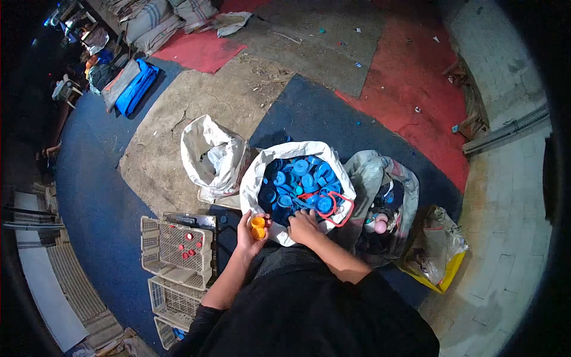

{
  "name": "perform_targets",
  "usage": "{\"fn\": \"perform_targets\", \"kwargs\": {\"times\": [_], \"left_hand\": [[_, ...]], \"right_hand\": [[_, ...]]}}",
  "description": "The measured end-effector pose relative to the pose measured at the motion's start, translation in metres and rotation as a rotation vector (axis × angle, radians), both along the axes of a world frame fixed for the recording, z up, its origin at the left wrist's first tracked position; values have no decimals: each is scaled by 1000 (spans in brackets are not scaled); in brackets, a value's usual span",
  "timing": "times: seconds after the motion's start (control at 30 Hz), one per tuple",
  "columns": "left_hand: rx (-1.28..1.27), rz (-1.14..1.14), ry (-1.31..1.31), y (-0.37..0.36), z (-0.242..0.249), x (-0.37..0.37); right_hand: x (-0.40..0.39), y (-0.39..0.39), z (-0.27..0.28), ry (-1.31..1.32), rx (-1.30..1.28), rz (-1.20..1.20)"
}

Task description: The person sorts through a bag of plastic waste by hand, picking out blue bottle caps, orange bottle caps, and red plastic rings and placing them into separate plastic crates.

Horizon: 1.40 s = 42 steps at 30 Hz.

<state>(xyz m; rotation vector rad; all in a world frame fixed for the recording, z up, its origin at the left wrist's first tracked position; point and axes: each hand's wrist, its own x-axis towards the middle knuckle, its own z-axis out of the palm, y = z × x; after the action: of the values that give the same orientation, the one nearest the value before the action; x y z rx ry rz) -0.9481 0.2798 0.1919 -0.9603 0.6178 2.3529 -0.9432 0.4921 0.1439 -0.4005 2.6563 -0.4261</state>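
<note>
My left hand [245, 235] is closed round two yellow-orange plastic caps [257, 228], held just outside the near left rim of a white sack [251, 178]. Inside that sack lies a heap of blue plastic caps [301, 168], with a green cap [298, 190] among them. A red loop-shaped piece [347, 208] rests over the right side of the heap. My right hand [303, 226] reaches over the near rim onto the blue caps, its fingers curled. Its fingertips are partly hidden, so what they grip does not show.
A second white sack [193, 146] stands at the left, a grey sack [410, 184] with mixed items at the right. Beyond it is a yellow-edged bag [440, 279]. Beige crates [160, 262] stand left, one holding several red caps [189, 236]. Folded blue tarp [137, 89] lies farther off.
</note>
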Motion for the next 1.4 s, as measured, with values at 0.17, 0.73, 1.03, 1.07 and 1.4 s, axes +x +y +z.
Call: {"fn": "perform_targets", "kwargs": {"times": [0.17,0.73,1.03,1.07,1.4], "left_hand": [[-50,-51,112,2,-10,-1],[-91,-129,58,2,-18,6],[-60,-93,67,4,-26,15],[-69,-90,56,4,-24,15],[-83,-111,83,3,-18,20]], "right_hand": [[-14,13,4,-2,-674,14],[-17,19,-29,168,-169,-324],[-42,28,-49,-230,-237,-496],[-46,25,-45,-251,-216,-509],[-33,17,-39,-136,-135,-405]]}}
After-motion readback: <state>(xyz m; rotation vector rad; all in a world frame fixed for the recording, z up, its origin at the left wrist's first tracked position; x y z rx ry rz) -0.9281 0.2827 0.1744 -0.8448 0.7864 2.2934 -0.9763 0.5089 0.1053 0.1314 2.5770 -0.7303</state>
